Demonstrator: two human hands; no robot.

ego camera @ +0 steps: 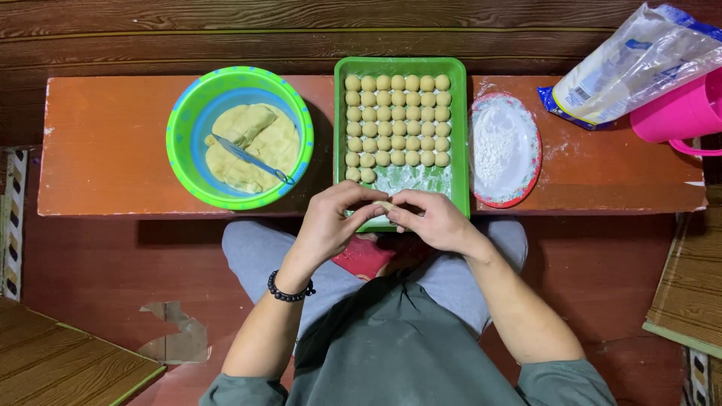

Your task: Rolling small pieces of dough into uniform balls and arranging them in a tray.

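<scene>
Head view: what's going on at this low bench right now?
A seated person pinches a small piece of dough between the left hand and right hand, just over the near end of a green tray. The tray holds rows of dough balls, its near end floured and unfilled. A green bowl of dough with a utensil sits left of it, a plate of flour right.

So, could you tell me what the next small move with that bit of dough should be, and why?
Probably set the dough piece, pinched between the left hand and right hand, into the green tray beside the last ball: the bottom row holds only two balls, with bare floured space to their right.
</scene>
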